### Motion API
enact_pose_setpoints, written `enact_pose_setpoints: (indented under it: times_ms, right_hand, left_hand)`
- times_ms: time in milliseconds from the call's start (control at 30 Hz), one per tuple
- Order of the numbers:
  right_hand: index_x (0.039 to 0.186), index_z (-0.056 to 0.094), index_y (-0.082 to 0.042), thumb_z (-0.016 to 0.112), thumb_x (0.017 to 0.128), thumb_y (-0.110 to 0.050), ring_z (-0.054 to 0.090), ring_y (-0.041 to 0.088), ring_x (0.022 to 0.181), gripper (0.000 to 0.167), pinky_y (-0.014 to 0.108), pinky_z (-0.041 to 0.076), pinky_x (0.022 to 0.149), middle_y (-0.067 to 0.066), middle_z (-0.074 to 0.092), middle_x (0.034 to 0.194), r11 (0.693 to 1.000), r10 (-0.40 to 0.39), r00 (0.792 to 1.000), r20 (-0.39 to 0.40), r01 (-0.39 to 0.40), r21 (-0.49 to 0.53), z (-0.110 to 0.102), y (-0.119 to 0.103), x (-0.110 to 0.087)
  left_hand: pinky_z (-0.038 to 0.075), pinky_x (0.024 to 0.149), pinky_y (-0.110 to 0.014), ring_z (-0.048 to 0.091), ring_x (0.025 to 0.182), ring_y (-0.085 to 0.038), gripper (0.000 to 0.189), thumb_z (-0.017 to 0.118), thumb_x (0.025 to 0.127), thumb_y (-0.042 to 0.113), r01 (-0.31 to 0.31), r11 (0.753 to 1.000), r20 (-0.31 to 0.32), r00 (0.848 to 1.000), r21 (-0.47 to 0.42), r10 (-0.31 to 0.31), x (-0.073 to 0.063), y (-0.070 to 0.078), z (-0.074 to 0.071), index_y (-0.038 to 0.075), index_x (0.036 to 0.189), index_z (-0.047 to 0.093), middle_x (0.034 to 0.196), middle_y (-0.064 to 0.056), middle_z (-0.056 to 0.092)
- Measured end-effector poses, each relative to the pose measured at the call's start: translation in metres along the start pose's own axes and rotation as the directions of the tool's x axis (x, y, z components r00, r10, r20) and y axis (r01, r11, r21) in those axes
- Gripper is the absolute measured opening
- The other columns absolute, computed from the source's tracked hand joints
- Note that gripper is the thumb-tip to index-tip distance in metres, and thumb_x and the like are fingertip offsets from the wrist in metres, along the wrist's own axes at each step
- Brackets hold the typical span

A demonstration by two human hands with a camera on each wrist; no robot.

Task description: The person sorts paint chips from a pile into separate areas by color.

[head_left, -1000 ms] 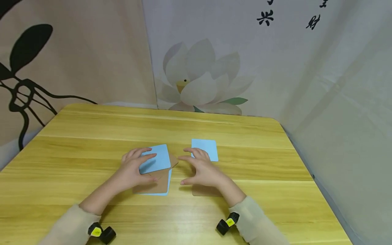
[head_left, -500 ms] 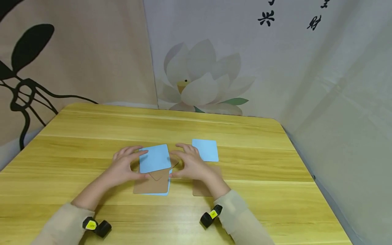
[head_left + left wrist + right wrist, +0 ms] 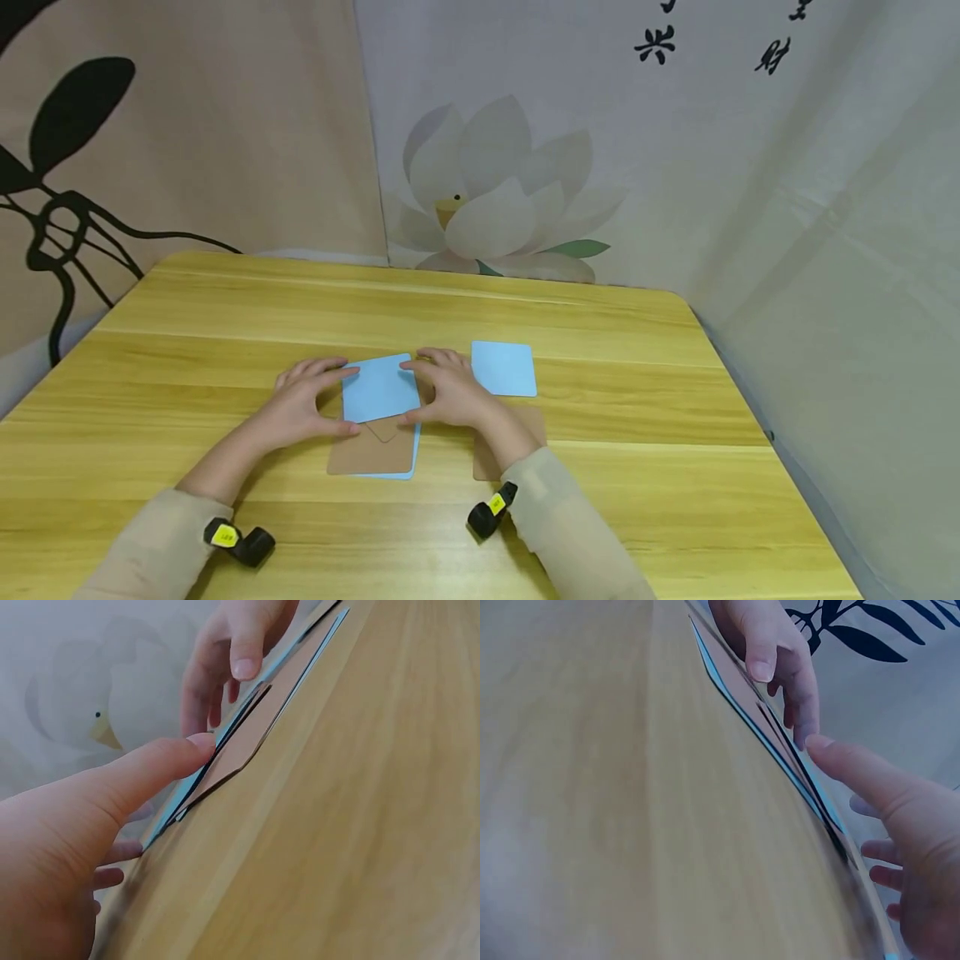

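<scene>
A light-blue square card [image 3: 381, 389] lies on top of a small overlapping pile in the head view. Under it shows a brown envelope-like piece [image 3: 371, 454] with a V-shaped line, and a second blue edge sticks out below. My left hand [image 3: 300, 404] is at the pile's left side, thumb and fingers spread, tips at the blue card's left edge. From the right, my right hand [image 3: 453, 392] reaches over the card's right edge with fingers extended. In the left wrist view the left thumb [image 3: 169, 765] lies along the pile's edge. Whether the tips press the card is unclear.
Another blue card [image 3: 504, 368] lies to the right, beyond the right hand. A brown piece [image 3: 486, 454] is partly hidden under the right forearm. The wooden table [image 3: 637, 500] ends at printed curtains [image 3: 675, 183] behind and to the right.
My right hand has moved left from the second blue card to the pile's right edge. My left hand has drawn back slightly left, uncovering more of the top card. The cards look unmoved.
</scene>
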State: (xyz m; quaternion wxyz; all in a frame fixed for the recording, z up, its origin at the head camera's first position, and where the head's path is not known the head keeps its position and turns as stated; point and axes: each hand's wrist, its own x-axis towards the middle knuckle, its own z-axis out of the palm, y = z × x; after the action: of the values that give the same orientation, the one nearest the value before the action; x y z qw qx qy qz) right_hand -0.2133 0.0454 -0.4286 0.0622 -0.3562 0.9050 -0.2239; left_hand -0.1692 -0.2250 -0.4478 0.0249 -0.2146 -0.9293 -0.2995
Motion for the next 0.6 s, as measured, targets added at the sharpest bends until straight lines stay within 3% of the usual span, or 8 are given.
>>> enact_pose_setpoints:
  times_ms: [367, 600]
  right_hand:
    - [0.147, 0.041, -0.025, 0.071, 0.077, -0.058, 0.017, 0.032, 0.141, 0.083, 0.051, 0.011, 0.111, 0.005, 0.025, 0.155, 0.999, 0.044, 0.995, 0.084, -0.042, -0.024, 0.0020, -0.0021, 0.0068]
    - [0.147, 0.040, -0.026, 0.070, 0.079, -0.058, 0.017, 0.030, 0.141, 0.081, 0.049, 0.011, 0.112, 0.004, 0.025, 0.155, 0.998, 0.053, 0.994, 0.095, -0.048, -0.047, 0.0035, -0.0025, 0.0093]
  left_hand:
    - [0.011, 0.097, -0.067, 0.024, 0.130, -0.046, 0.085, 0.081, 0.070, 0.051, 0.009, 1.000, 0.001, 1.000, 0.003, -0.009, 0.0005, -0.0044, 0.0002, 0.005, 0.136, 0.053, 0.143, -0.022, 0.037]
    - [0.013, 0.097, -0.067, 0.024, 0.130, -0.046, 0.079, 0.081, 0.071, 0.049, -0.010, 1.000, -0.013, 1.000, 0.005, 0.010, 0.0000, -0.0064, 0.0013, 0.004, 0.132, 0.057, 0.143, -0.021, 0.039]
